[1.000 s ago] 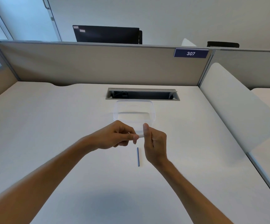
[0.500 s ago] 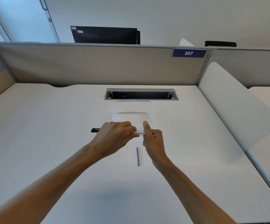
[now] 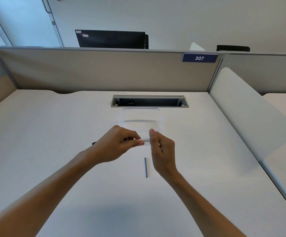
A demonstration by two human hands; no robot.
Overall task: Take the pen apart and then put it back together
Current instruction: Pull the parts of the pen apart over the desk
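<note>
My left hand (image 3: 117, 144) and my right hand (image 3: 162, 149) meet above the middle of the white desk (image 3: 53, 151), both pinching a whitish pen barrel (image 3: 145, 139) held level between them. Only a short stretch of the barrel shows between the fingertips. A black pen end (image 3: 93, 143) pokes out to the left behind my left hand. A thin blue ink refill (image 3: 145, 167) lies loose on the desk just below the hands, pointing toward me.
A clear plastic container (image 3: 141, 117) stands right behind the hands. Behind it is an open cable slot (image 3: 149, 101) in the desk. A beige partition (image 3: 104, 71) closes the back; a white divider panel (image 3: 244, 113) stands on the right.
The black pen end has come into view to the left of my left hand. Both hands stay together on the barrel, with small shifts of the fingers. The refill has not moved.
</note>
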